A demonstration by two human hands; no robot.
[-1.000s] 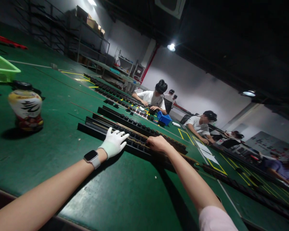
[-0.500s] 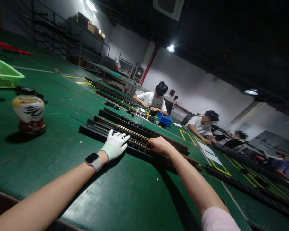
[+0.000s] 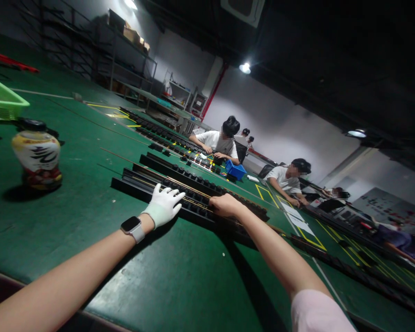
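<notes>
Black channel rails (image 3: 131,188) at twelve o'clock: brass-coloured rods (image 3: 190,187) laid along them, ends left overhanging toward ten. Rails covered by gloved left hand (image 3: 164,204), fingers wide. Right hand (image 3: 227,205) placed at rods, fingers curled; pinch cannot be told.

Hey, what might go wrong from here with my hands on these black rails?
Your right hand, curled at the black rails, might get scraped or pinched, as it wears no glove. A long thin rod juts past the rails' left ends, so something passing could snag or bend it.
</notes>
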